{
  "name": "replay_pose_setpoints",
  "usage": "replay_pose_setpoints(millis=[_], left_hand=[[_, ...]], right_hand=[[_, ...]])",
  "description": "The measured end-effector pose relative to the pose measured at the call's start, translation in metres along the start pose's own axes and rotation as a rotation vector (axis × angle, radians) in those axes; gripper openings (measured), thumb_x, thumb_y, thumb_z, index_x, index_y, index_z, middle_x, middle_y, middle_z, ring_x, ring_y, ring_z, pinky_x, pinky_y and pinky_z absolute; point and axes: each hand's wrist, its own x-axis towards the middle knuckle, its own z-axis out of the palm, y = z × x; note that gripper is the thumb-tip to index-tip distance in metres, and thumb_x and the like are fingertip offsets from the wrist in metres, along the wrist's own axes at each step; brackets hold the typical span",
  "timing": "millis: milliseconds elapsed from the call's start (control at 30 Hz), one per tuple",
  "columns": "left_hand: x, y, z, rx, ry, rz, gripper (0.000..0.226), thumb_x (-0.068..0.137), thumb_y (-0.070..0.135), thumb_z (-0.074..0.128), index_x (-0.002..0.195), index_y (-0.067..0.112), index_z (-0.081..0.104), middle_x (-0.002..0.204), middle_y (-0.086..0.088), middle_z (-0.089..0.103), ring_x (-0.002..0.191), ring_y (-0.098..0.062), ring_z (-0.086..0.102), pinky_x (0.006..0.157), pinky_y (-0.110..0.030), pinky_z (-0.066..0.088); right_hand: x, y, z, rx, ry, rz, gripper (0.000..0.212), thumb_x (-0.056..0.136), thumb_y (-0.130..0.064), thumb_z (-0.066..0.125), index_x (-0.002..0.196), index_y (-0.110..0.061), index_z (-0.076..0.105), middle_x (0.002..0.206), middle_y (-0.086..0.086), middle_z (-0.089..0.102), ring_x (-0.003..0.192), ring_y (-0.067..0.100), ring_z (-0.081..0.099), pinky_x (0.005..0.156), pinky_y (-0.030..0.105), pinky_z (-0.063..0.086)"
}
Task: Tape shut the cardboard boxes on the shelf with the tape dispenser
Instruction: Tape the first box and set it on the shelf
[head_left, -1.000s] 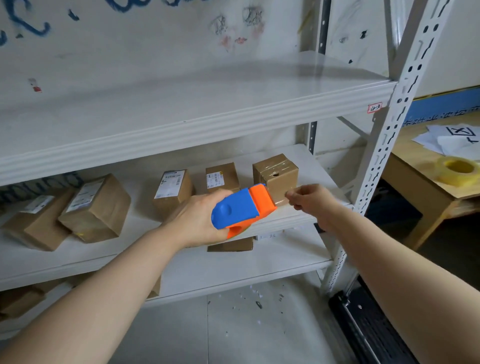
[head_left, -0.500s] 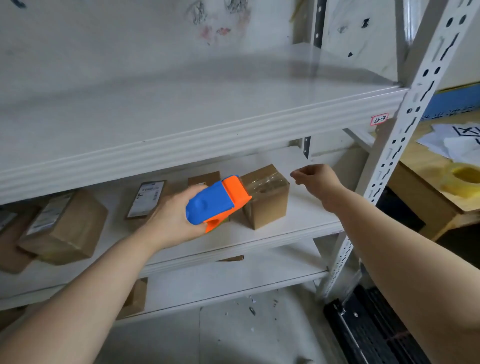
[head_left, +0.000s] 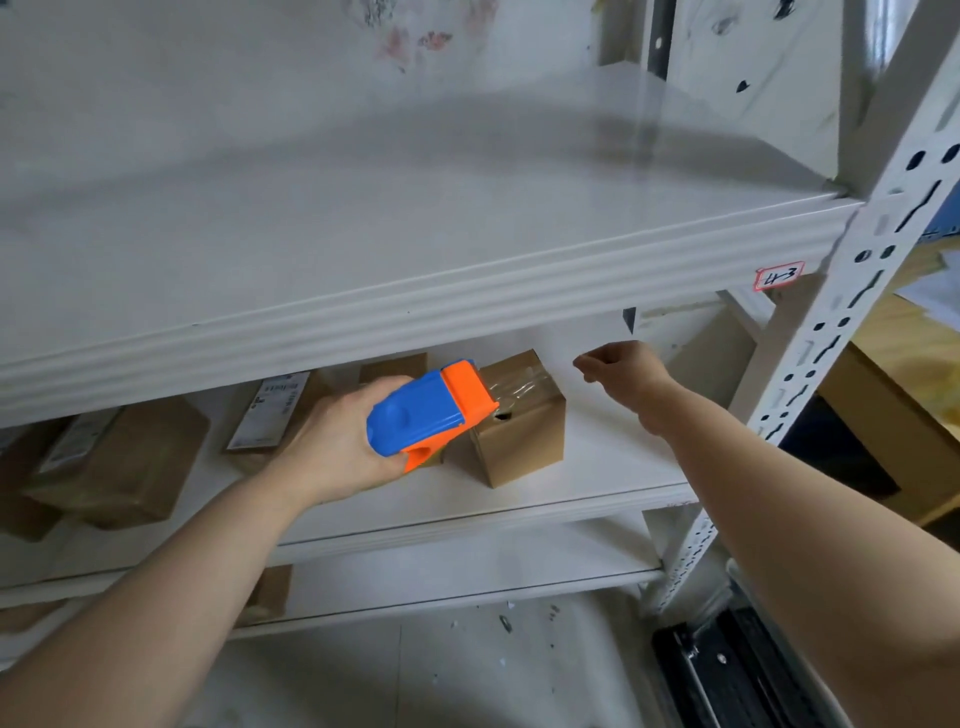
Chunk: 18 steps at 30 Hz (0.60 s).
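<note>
left fingers (head_left: 363, 397) clamped on dispenser (head_left: 423, 413) | nose on box (head_left: 519, 441) | right fingers (head_left: 595, 365) curled, hold unclear

A red-bordered tag (head_left: 779, 274) on the upper shelf (head_left: 467, 312) reads "4-3".

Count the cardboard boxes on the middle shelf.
5: taped box at the tape dispenser nose; second box half hidden behind it; labelled box beyond the left hand; large box and edge box far left. Others may be out of frame.

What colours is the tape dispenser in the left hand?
Blue body, orange front end; the head view shows the tape dispenser clearly.
</note>
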Motion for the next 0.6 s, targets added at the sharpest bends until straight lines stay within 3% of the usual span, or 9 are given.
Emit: replay_pose_setpoints(millis=[167, 467, 600], left_hand=[[0.009, 0.001, -0.002, 0.015, -0.021, -0.018, 0.054, 0.045, 0.056, 0.055, 0.098, 0.060, 0.048, 0.093, 0.027, 0.064, 0.086, 0.006, 0.060, 0.069, -0.007, 0.041], [0.013, 0.002, 0.000, 0.002, -0.059, -0.024, 0.054, 0.045, 0.055, 0.056, 0.099, 0.060, 0.048, 0.099, 0.035, 0.059, 0.087, 0.007, 0.059, 0.066, -0.003, 0.039], [0.012, 0.001, 0.001, 0.002, -0.064, -0.034, 0.055, 0.045, 0.055, 0.057, 0.099, 0.061, 0.048, 0.099, 0.035, 0.059, 0.088, 0.006, 0.059, 0.070, -0.008, 0.042]], right_hand=[[0.006, 0.004, -0.001, -0.007, -0.020, 0.002, 0.017, 0.090, -0.030, 0.061, 0.082, -0.017, 0.069, 0.093, 0.002, 0.069, 0.089, 0.021, 0.060, 0.077, 0.031, 0.046], [0.009, 0.011, 0.001, -0.015, -0.034, 0.025, 0.016, 0.091, -0.030, 0.060, 0.084, -0.018, 0.069, 0.093, 0.002, 0.069, 0.094, 0.025, 0.062, 0.076, 0.031, 0.045], [0.008, 0.016, 0.006, -0.012, -0.041, 0.040, 0.018, 0.091, -0.031, 0.060, 0.085, -0.016, 0.070, 0.095, 0.003, 0.069, 0.094, 0.025, 0.061, 0.077, 0.032, 0.048]])
